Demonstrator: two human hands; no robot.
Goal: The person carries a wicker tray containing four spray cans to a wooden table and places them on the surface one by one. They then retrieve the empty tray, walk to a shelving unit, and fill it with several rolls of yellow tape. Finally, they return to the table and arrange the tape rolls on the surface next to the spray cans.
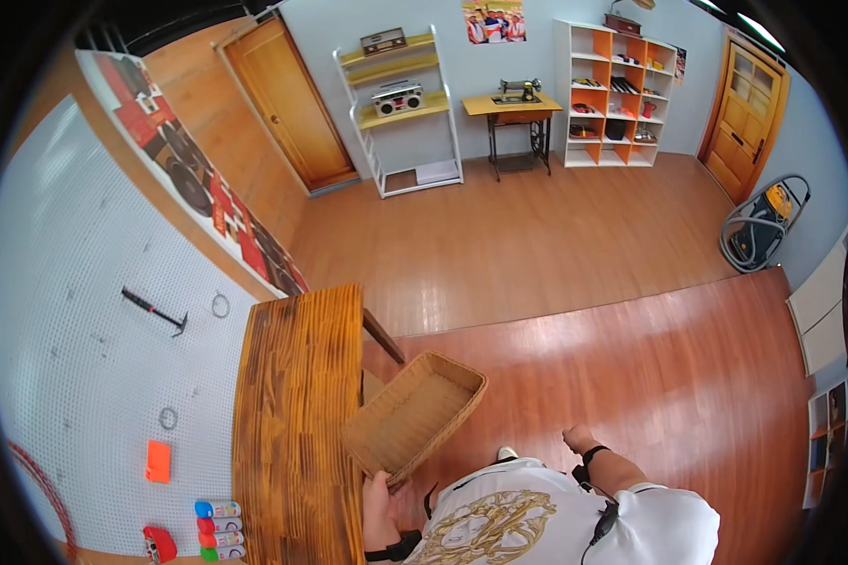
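A rectangular wicker basket is tilted beside the wooden table, with no contents visible inside. My left hand grips its near corner; the fingers reach under the rim and are partly hidden. The far left part of the basket overlaps the edge of the wooden table in view; whether they touch I cannot tell. Out to the right, over the reddish wood floor, hangs my right hand. Its fingers look curled in, and nothing shows in it. Both wrists carry black straps.
On the white pegboard hang a hammer, an orange holder and several spray cans. Along the far wall stand a rack, a treadle sewing machine and a cube shelf. At right is a vacuum cleaner.
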